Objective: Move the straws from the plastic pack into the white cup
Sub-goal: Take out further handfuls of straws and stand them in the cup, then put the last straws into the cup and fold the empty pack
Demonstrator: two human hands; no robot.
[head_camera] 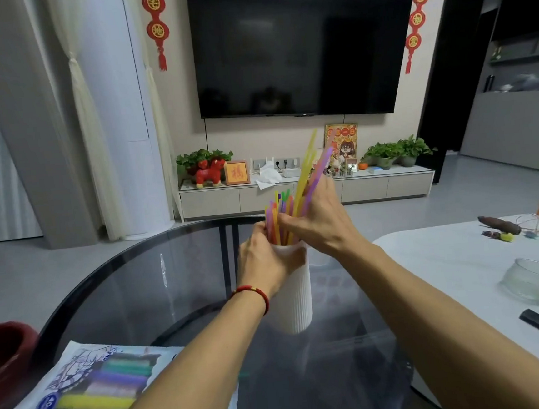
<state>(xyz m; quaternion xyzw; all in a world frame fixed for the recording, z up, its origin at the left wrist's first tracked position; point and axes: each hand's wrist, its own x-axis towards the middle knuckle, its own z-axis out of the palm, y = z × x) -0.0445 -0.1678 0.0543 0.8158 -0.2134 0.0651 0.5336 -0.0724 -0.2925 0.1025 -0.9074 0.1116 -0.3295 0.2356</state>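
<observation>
Left hand [268, 258] clamps the cup [294, 295] steady on the tabletop [145, 290] while right hand [320, 222], just above its rim, closes on straws [311, 171], apparently feeding them in; pack [92, 388] lies near the left forearm, more inside.

Straws [279, 216] crowd cup [297, 299] mouth — bare glass around

Beige wall [184, 107] with dark TV [300, 45], low white cabinet [306, 193] below, grey floor [32, 267], pale curtains [88, 122] left.

left hand [263, 260] gripping white cup [294, 296], right hand [320, 222] seemingly holding straws [311, 174]
</observation>
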